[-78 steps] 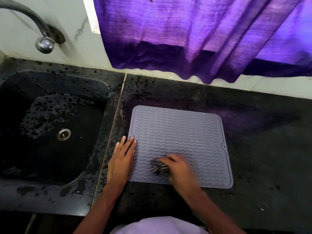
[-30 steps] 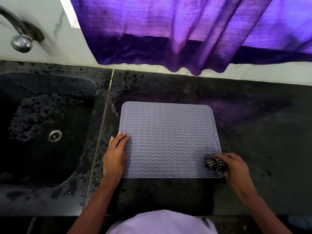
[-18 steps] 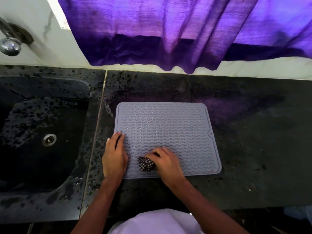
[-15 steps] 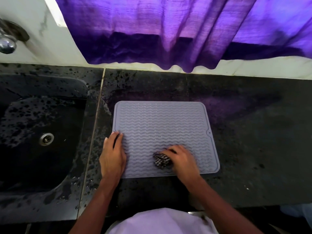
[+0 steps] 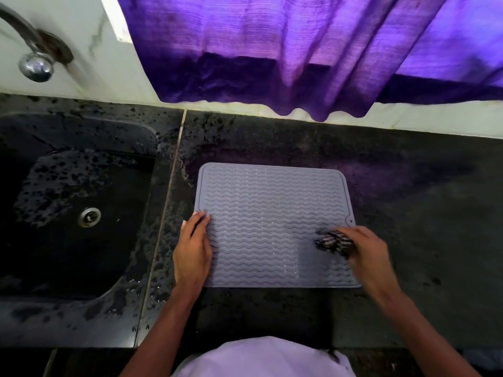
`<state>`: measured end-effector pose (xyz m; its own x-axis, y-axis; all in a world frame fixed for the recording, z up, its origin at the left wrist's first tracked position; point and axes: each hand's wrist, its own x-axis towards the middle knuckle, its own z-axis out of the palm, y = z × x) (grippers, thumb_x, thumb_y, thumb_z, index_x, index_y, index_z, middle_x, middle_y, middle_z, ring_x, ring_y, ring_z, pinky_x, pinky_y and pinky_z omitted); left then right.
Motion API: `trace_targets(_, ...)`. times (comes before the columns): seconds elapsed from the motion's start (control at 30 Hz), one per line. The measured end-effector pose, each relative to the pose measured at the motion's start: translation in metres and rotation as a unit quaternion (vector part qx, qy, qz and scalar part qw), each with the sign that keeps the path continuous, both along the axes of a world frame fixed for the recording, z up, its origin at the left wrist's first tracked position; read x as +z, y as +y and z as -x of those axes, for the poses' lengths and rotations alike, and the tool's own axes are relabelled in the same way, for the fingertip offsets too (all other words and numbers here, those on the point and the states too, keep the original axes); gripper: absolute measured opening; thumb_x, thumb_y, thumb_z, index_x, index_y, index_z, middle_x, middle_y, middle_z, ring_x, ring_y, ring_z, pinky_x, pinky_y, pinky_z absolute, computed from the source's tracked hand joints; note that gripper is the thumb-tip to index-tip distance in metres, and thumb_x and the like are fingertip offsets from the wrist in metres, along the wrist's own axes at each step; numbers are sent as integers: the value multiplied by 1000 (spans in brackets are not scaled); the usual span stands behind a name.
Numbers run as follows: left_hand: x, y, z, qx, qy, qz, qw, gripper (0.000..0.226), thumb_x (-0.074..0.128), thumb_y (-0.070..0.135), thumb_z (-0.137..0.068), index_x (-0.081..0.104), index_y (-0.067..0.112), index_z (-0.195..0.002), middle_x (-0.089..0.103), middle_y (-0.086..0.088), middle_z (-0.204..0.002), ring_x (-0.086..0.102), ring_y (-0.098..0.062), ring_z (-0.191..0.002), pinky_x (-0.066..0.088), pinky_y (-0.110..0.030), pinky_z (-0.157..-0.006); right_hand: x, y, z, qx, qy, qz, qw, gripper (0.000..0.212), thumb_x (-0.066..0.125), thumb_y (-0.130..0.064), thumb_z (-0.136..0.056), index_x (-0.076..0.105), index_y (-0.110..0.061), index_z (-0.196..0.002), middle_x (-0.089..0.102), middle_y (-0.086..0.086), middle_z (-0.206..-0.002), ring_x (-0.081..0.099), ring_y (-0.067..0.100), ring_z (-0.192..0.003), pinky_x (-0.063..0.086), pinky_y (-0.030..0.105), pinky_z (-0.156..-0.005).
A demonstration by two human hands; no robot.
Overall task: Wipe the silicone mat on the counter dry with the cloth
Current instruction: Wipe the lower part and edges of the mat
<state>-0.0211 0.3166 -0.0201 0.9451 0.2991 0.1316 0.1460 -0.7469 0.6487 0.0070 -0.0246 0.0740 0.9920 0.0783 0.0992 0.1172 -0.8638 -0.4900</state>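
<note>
A grey silicone mat (image 5: pixel 272 210) with wavy ridges lies flat on the dark counter (image 5: pixel 422 213). My left hand (image 5: pixel 192 254) rests flat on the mat's near-left edge, fingers together, holding nothing. My right hand (image 5: pixel 366 251) grips a bunched black-and-white checked cloth (image 5: pixel 332 242) and presses it onto the mat near its right edge. The cloth is blurred with motion and partly covered by my fingers.
A black wet sink (image 5: pixel 73 208) with a metal drain (image 5: pixel 89 216) lies to the left, and a tap (image 5: pixel 35 65) is on the wall above it. A purple curtain (image 5: pixel 299 50) hangs over the counter's back. Water drops dot the counter beside the mat.
My right hand has swept the cloth from the mat's near middle to its right side. My left hand has stayed on the near-left edge.
</note>
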Motion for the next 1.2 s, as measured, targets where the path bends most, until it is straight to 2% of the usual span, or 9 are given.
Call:
trace_targets(0.13, 0, 0, 0, 18, 13, 4, 1000, 39, 47, 1, -98, 65, 7, -132, 54, 0, -147, 49, -22, -138, 22, -12, -116, -11, 113, -8, 113, 37, -29, 993, 67, 63, 10, -51, 69, -16, -113, 65, 3, -105, 59, 22, -97, 44, 26, -90)
trace_targets(0.27, 1, 2, 0, -6, 12, -10, 1000, 42, 48, 2, -95, 62, 7, -134, 53, -2, -148, 49, -23, -138, 31, -31, -118, -24, 188, 4, 203, 47, 27, 978, 57, 67, 4, -65, 66, -24, -115, 63, 3, -104, 59, 28, -98, 53, 38, -81)
trace_targets(0.4, 1, 2, -1, 2, 5, -13, 1000, 46, 39, 8, -94, 63, 5, -132, 56, -3, -145, 50, -21, -136, 25, -28, -122, -33, 173, 4, 208, 64, 60, 974, 51, 63, -3, -73, 63, -28, -117, 62, 1, -109, 57, 30, -103, 52, 45, -84)
trace_targets(0.57, 2, 2, -2, 7, 11, 2, 1000, 47, 51, -13, -88, 64, 2, -131, 57, -4, -144, 51, -25, -135, 12, -12, -120, -34, 87, -3, 147, 74, 99, 981, 75, 76, 6, -40, 69, -21, -109, 66, 3, -102, 64, 30, -93, 57, 38, -76)
trace_targets(0.73, 3, 1, -3, 12, 16, 20, 1000, 47, 54, -13, -88, 65, 4, -131, 57, -2, -144, 51, -24, -136, 11, -12, -120, -26, 15, -7, 32, 105, 56, 992, 77, 62, 20, -40, 72, -16, -107, 65, 4, -105, 64, 28, -95, 53, 32, -86)
trace_targets(0.87, 6, 0, -1, 39, -4, 58, 998, 46, 50, -9, -93, 64, 10, -133, 58, 1, -143, 52, -18, -135, 20, -18, -121, -12, 46, -19, 41, 68, 11, 997, 61, 66, 21, -52, 74, -17, -99, 74, 3, -97, 69, 26, -90, 41, 15, -83)
trace_targets(0.93, 9, 1, 2, 61, -16, 73, 995, 46, 50, -8, -94, 65, 10, -132, 60, 1, -140, 52, -16, -134, 28, -27, -121, -15, 79, -24, 93, 62, -42, 993, 63, 70, 14, -61, 69, -25, -110, 71, -8, -108, 67, 14, -101, 46, 22, -93)
trace_targets(1.03, 6, 8, 7, 57, -20, 46, 997, 44, 53, -9, -93, 67, 9, -129, 63, -1, -137, 52, -20, -136, 19, -24, -124, -20, 142, -25, 154, 49, -31, 986, 72, 68, 11, -57, 64, -28, -118, 64, -8, -116, 59, 16, -108, 48, 35, -96)
trace_targets(1.2, 6, 18, 8, -1, -3, -35, 999, 52, 69, -13, -78, 68, 5, -127, 65, -8, -135, 50, -28, -136, 7, -21, -124, -31, 213, -12, 216, 40, 42, 975, 65, 62, 8, -64, 63, -28, -119, 62, 0, -110, 58, 27, -102, 53, 42, -81)
